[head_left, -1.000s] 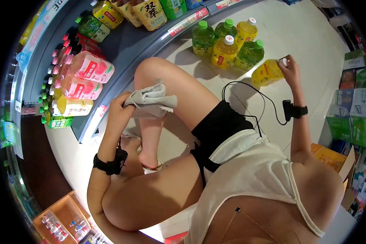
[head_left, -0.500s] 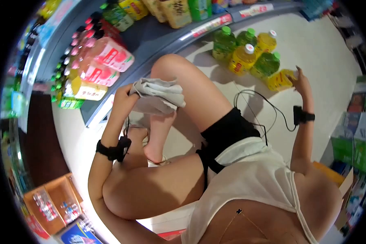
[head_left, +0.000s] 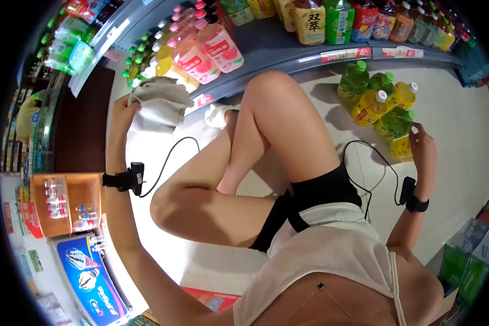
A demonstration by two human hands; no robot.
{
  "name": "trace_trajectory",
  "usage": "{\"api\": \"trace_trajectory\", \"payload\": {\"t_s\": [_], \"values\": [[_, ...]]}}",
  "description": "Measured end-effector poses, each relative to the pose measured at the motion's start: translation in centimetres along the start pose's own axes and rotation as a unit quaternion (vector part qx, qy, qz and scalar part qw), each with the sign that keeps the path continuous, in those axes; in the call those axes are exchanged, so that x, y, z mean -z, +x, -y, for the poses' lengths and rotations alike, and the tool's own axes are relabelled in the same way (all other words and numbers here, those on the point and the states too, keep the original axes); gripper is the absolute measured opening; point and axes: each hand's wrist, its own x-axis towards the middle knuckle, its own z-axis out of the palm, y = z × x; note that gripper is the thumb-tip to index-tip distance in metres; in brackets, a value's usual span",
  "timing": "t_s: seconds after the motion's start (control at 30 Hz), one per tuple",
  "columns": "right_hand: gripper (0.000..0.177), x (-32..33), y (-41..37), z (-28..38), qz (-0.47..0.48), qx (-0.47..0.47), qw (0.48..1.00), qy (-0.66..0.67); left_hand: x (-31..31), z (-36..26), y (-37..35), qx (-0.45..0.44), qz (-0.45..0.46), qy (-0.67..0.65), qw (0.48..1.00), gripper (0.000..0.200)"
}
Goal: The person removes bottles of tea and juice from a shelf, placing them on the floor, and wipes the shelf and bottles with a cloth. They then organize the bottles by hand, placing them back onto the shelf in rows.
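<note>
My left hand (head_left: pixel 126 111) is closed on the edge of a folded, pale grey cloth (head_left: pixel 160 106), held up in front of the lower shelf. On the floor to the right, my right hand (head_left: pixel 422 145) has its fingers curled around the top end of a yellow drink bottle (head_left: pixel 401 149), whose cap the hand hides. Just beyond stands a green drink bottle (head_left: pixel 393 123) with a green cap, close to my right fingertips. Grouped with these are another yellow bottle (head_left: pixel 368 108) with a white cap and a green bottle (head_left: pixel 353 82).
A curved grey shelf (head_left: pixel 266 57) holds pink drink bottles (head_left: pixel 220 48) and other drinks. My bent knees (head_left: pixel 280 103) lie between my hands. Cables (head_left: pixel 364 142) hang from the wrist devices. A wooden display box (head_left: pixel 76 182) stands at left, green cartons (head_left: pixel 462 263) at right.
The view has swung, shifting the shelf and bottles rightward. My left hand has carried the cloth left, away from my leg. My right hand's spread fingers have closed in on the yellow bottle.
</note>
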Motion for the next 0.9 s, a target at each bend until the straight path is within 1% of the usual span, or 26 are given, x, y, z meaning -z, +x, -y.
{"api": "trace_trajectory", "payload": {"t_s": [0.07, 0.1, 0.2, 0.23, 0.33, 0.37, 0.43, 0.47, 0.5, 0.57, 0.6, 0.63, 0.67, 0.7, 0.73, 0.77, 0.8, 0.87, 0.9], "values": [[0.025, -0.7, 0.0, 0.9, 0.017, 0.021, 0.999, 0.022, -0.1, -1.4, -2.3, -0.021, -0.015, -0.002, 1.0, 0.023], [0.023, -1.3, 0.2, 0.8, 0.004, 0.04, 0.999, 0.021, -0.3, -2.5, -3.3, -0.02, -0.026, -0.017, 0.999, 0.023], [0.024, -1.2, 0.2, 1.7, 0.016, 0.054, 0.998, 0.005, -0.1, -3.5, -4.9, -0.057, -0.021, -0.032, 0.998, 0.023], [0.025, -1.2, 0.3, 1.8, 0.032, 0.054, 0.998, -0.002, 0.2, -3.3, -4.9, -0.045, -0.023, -0.02, 0.999, 0.024], [0.028, -1.6, 0.3, 1.6, 0.069, 0.059, 0.996, -0.015, 0.2, -2.8, -5.2, -0.046, -0.046, -0.072, 0.995, 0.024], [0.029, -1.9, 0.3, 1.7, 0.074, 0.062, 0.995, -0.014, 0.0, -3.0, -5.4, -0.037, -0.054, -0.094, 0.993, 0.024], [0.032, -2.1, 0.5, 2.7, 0.091, 0.063, 0.993, -0.032, -0.6, -1.6, -5.2, -0.004, -0.053, -0.119, 0.991, 0.023], [0.033, -2.2, 0.6, 3.3, 0.106, 0.068, 0.992, -0.017, -0.9, -1.1, -5.3, 0.012, -0.05, -0.132, 0.99, 0.022], [0.033, -2.2, 0.5, 4.0, 0.122, 0.072, 0.99, -0.002, -1.3, -1.4, -5.4, 0.009, -0.064, -0.129, 0.99, 0.027], [0.03, -2.1, 0.6, 4.9, 0.164, 0.077, 0.983, 0.041, -2.3, -0.7, -5.1, 0.001, -0.065, -0.117, 0.991, 0.028], [0.03, -2.3, 0.8, 5.0, 0.163, 0.092, 0.981, 0.048, -2.6, -0.6, -4.6, -0.008, -0.067, -0.111, 0.992, 0.028], [0.03, -2.8, 0.8, 5.2, 0.16, 0.108, 0.98, 0.056, -3.1, -1.1, -4.3, -0.006, -0.085, -0.046, 0.995, 0.03], [0.031, -3.1, 1.0, 5.3, 0.157, 0.123, 0.977, 0.073, -3.9, -1.1, -3.8, -0.057, -0.106, 0.007, 0.993, 0.028], [0.031, -3.2, 1.1, 5.7, 0.154, 0.138, 0.974, 0.089, -4.7, -0.8, -3.1, -0.074, -0.099, 0.079, 0.989, 0.027], [0.031, -3.2, 1.2, 6.5, 0.172, 0.13, 0.972, 0.094, -5.5, -0.4, -2.5, -0.088, -0.09, 0.152, 0.98, 0.026], [0.03, -2.9, 1.4, 7.5, 0.192, 0.123, 0.969, 0.098, -6.5, 0.3, -1.9, -0.068, -0.076, 0.195, 0.975, 0.024], [0.03, -2.7, 1.6, 8.3, 0.213, 0.116, 0.965, 0.101, -7.5, 0.9, -1.2, -0.028, -0.04, 0.253, 0.966, 0.024], [0.03, -2.8, 1.9, 9.3, 0.23, 0.12, 0.957, 0.13, -9.3, 3.1, 0.2, 0.009, 0.037, 0.274, 0.961, 0.023], [0.03, -3.0, 2.0, 9.6, 0.239, 0.125, 0.951, 0.149, -9.5, 3.3, 0.6, 0.015, 0.07, 0.246, 0.967, 0.024]]}}
